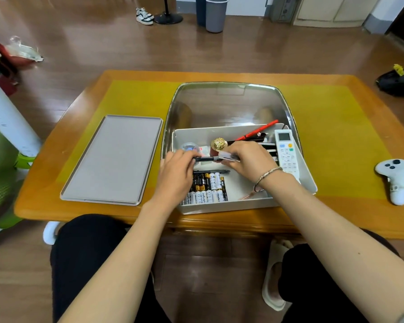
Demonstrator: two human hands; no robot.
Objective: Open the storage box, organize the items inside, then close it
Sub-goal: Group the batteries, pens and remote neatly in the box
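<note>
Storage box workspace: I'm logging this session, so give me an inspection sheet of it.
Surface: wooden table with a yellow mat.
Job's things: white storage box open, its clear cover raised behind; grey lid flat to its left. Inside are batteries, a remote, a red pen and a gold-topped item.
Clutter: white controller on the mat's right side.
Hands: left hand and right hand together hold a black pen over the box.
Cables: nothing seen.
Surroundings: wood floor, grey bin, shoes.
</note>
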